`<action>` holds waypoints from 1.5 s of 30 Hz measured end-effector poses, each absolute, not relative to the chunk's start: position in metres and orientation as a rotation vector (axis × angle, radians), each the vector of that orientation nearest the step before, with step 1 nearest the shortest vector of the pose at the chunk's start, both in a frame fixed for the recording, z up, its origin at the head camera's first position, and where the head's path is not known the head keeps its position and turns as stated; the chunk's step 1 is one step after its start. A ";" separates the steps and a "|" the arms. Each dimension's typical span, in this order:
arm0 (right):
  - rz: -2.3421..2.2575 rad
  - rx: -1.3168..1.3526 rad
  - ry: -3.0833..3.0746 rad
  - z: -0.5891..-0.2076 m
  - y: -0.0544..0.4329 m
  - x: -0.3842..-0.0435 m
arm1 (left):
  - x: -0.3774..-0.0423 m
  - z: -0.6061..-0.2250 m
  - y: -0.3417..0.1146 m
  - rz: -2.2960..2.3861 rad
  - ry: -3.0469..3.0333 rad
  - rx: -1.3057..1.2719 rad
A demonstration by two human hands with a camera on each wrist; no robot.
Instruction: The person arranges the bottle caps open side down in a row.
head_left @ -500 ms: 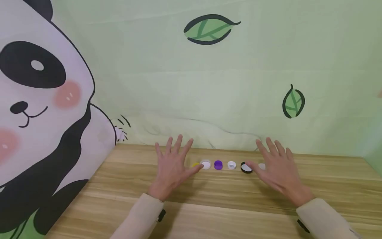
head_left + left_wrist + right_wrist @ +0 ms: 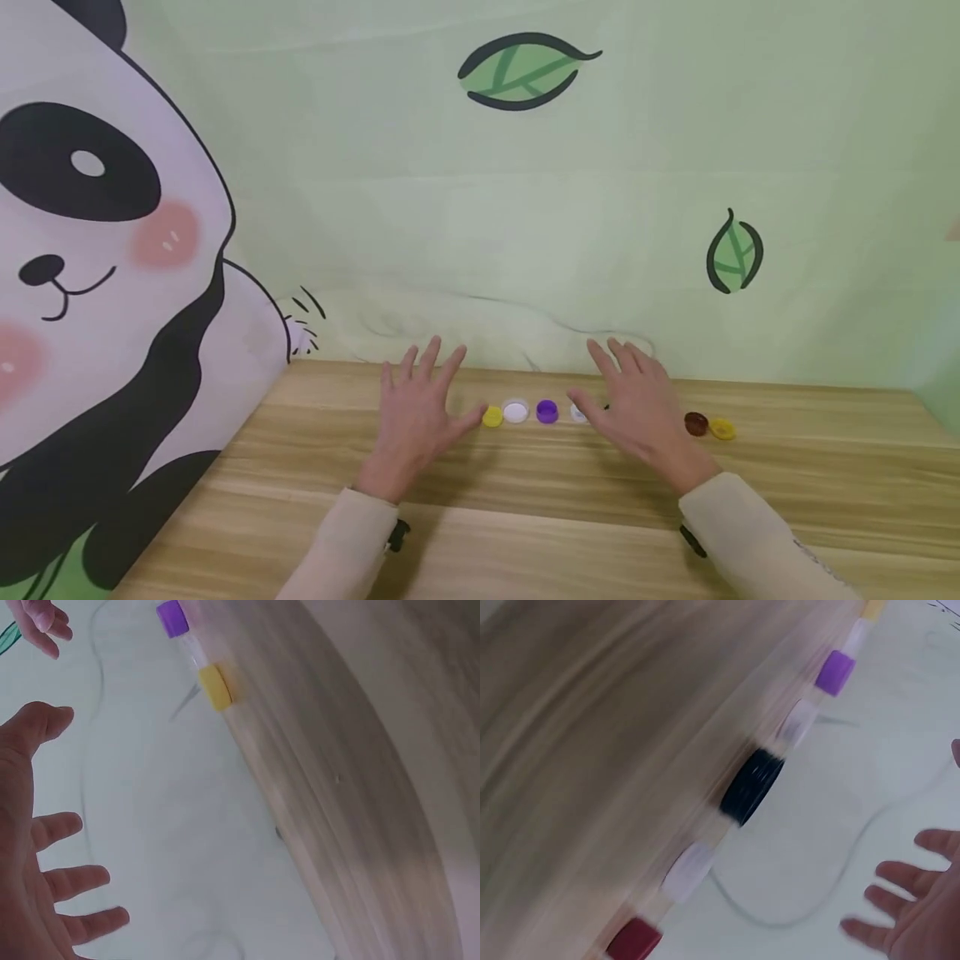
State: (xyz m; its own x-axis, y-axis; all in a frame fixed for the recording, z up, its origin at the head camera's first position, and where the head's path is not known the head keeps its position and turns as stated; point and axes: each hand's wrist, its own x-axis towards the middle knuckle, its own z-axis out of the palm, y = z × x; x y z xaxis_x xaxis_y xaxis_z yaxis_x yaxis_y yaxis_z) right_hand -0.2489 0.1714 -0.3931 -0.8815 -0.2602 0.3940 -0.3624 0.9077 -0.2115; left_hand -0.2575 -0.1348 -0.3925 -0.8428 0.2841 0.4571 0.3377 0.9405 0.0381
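Observation:
Bottle caps lie in a row across the wooden table. My left hand [image 2: 416,417] hovers at the row's left end with fingers spread and nothing in it; its thumb tip is nearest a yellow cap [image 2: 492,417]. To the right of that cap come a whitish cap [image 2: 515,411] and a purple cap [image 2: 547,412]. Over the row's right half is my right hand [image 2: 637,408], fingers straight, holding nothing. It partly hides a white cap [image 2: 577,412] and most of a black cap [image 2: 752,786]. Another white cap [image 2: 688,871] shows in the right wrist view.
Past the right hand lie a dark red cap [image 2: 696,424] and a second yellow cap [image 2: 722,429]. The table [image 2: 570,492] meets a pale green backdrop [image 2: 390,208] printed with a panda [image 2: 187,325] and leaves.
My right hand has swung left over the row, uncovering the dark red cap and the right-hand yellow cap. The left hand has shifted slightly left, off the yellow cap there.

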 end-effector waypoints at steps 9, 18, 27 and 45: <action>0.589 0.675 -2.612 -0.395 0.135 -0.262 | -0.256 -0.399 -0.156 -0.344 -2.492 -0.496; 0.672 0.777 -2.654 -0.399 0.112 -0.269 | -0.263 -0.403 -0.167 -0.352 -2.519 -0.554; 0.785 0.789 -2.803 -0.406 0.091 -0.279 | -0.268 -0.407 -0.173 -0.366 -2.627 -0.592; 0.779 0.846 -2.938 -0.420 0.064 -0.290 | -0.276 -0.416 -0.167 -0.690 -2.846 -0.714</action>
